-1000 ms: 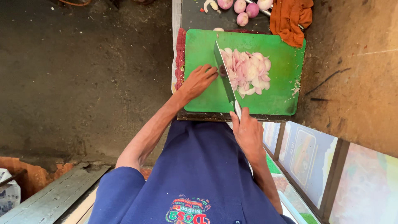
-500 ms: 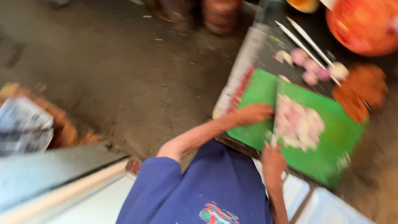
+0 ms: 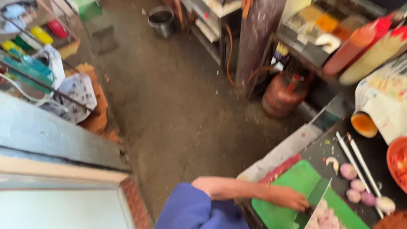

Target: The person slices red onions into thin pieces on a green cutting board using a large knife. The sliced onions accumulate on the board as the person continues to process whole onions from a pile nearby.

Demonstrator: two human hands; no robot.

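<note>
L hand [image 3: 290, 197] is lying flat on green cutting board [image 3: 292, 182], fingers loose, gripping nothing, beside knife blade [image 3: 319, 193]. Sliced onion pile [image 3: 324, 217] is sitting at frame bottom: light, wet, slippery, prob. best pinned from top. R hand out of view.

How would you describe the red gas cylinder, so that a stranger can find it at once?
Start from the tall dark post at top centre of the view. At its foot, on the dirt floor under the counter shelf with the sauce bottles, stands the gas cylinder. It is squat, round and rust red with a valve on top, unlike the small dark bucket farther back.
</note>
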